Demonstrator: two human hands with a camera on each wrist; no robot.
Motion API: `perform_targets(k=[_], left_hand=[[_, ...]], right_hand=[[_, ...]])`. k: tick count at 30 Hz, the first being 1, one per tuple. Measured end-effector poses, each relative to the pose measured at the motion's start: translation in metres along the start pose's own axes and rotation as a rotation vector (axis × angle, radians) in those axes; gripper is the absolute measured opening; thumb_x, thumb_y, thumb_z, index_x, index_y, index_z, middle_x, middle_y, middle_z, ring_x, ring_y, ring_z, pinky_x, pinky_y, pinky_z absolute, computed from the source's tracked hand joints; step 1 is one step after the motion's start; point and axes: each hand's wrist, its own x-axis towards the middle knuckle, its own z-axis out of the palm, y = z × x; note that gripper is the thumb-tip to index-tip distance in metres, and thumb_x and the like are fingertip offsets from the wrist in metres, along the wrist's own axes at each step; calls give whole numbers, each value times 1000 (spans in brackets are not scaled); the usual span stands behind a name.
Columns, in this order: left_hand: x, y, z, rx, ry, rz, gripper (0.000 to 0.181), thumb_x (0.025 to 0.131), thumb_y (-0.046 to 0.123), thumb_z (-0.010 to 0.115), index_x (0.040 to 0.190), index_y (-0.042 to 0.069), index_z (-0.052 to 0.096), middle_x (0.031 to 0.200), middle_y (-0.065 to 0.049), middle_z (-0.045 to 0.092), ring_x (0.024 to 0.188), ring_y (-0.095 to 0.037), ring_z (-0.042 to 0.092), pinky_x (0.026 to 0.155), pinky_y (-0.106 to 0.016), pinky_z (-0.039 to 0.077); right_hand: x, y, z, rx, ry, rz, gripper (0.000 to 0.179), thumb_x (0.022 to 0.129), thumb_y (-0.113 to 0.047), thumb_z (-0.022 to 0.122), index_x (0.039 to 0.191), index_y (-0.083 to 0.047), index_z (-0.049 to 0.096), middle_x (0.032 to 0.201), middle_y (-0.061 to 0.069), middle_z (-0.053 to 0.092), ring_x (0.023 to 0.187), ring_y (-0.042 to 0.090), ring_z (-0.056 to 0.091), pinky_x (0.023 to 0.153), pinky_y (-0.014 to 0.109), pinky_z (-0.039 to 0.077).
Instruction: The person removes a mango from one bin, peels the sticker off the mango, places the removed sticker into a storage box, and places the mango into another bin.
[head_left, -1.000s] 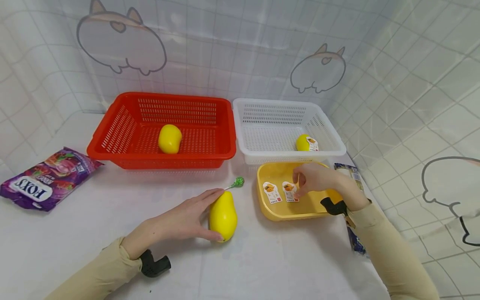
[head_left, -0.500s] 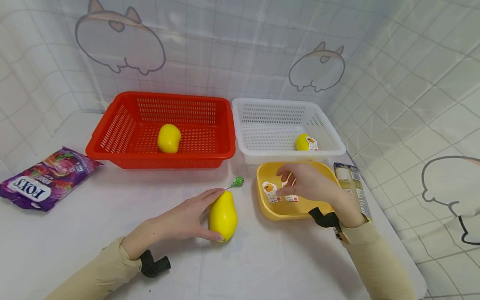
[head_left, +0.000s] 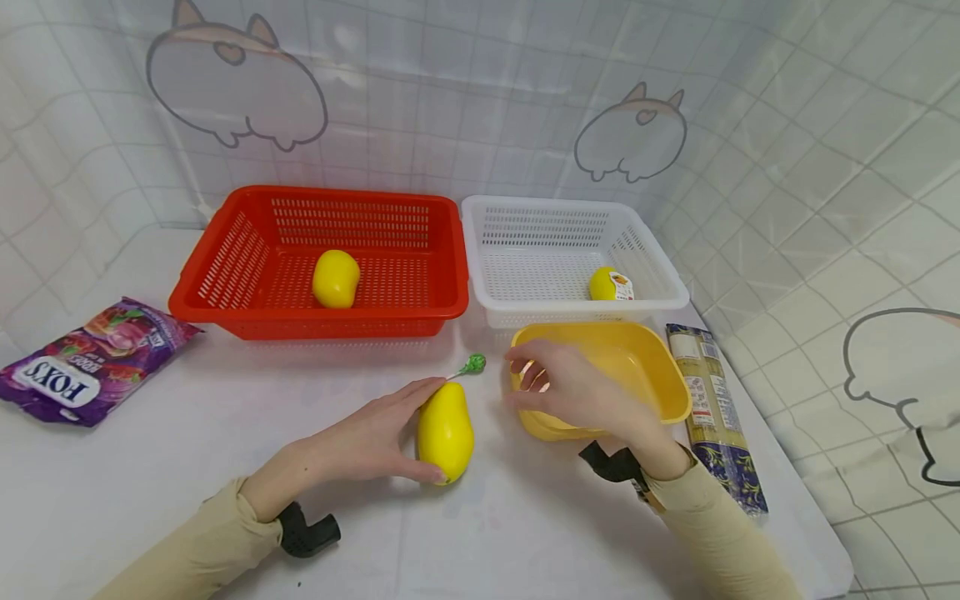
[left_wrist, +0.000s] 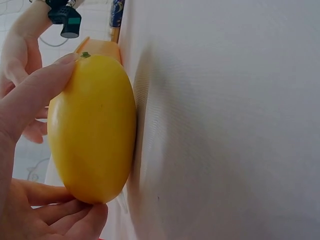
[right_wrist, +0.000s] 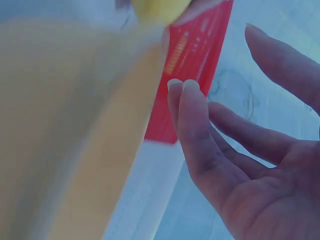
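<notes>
My left hand (head_left: 371, 435) holds a yellow mango (head_left: 447, 433) that lies on the white tabletop, thumb at one end and fingertips at the other. The left wrist view shows the same grip on the mango (left_wrist: 94, 127) close up. My right hand (head_left: 581, 392) hovers over the left side of a yellow plastic bin (head_left: 651, 358). Its fingers are loosely bent, the thumb stands apart, and nothing shows between them in the right wrist view. The right hand hides the part of the bin where stickers lay. A green-wrapped lollipop (head_left: 473, 364) lies just beyond the mango.
Behind stand a red basket (head_left: 345, 314) with one mango (head_left: 336, 279) and a white basket (head_left: 577, 307) with a stickered yellow fruit (head_left: 602, 284). A purple Fox's bag (head_left: 97, 360) lies left. A noodle-like packet (head_left: 716, 417) lies right of the bin.
My right hand has moved left across the yellow bin, from its right-middle to its left rim, covering the stickers seen earlier. The left hand and mango have stayed in place.
</notes>
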Motion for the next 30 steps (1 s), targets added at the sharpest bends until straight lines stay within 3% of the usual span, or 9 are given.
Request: perform_targets(k=[9, 17, 30], left_hand=[[1, -3, 0, -29, 32, 46, 114, 67, 63, 85, 157, 18, 30, 158, 3, 36, 139, -18, 43, 116, -50, 37], [1, -3, -1, -32, 28, 43, 114, 66, 65, 84, 156, 18, 32, 158, 4, 37, 140, -17, 42, 115, -50, 39], [2, -6, 0, -8, 27, 71, 122, 63, 69, 82, 157, 13, 29, 160, -3, 35, 140, -22, 43, 114, -50, 39]], right_hand=[[8, -13, 25, 56, -138, -22, 58, 89, -32, 77, 136, -8, 56, 124, 9, 64, 97, 15, 65, 86, 29, 56], [9, -15, 43, 92, -218, 36, 75, 91, -44, 71, 151, -11, 40, 140, 9, 51, 100, 8, 62, 85, 22, 55], [14, -10, 57, 115, -277, 56, 84, 92, -53, 66, 156, -12, 31, 133, 4, 50, 94, 8, 59, 82, 20, 53]])
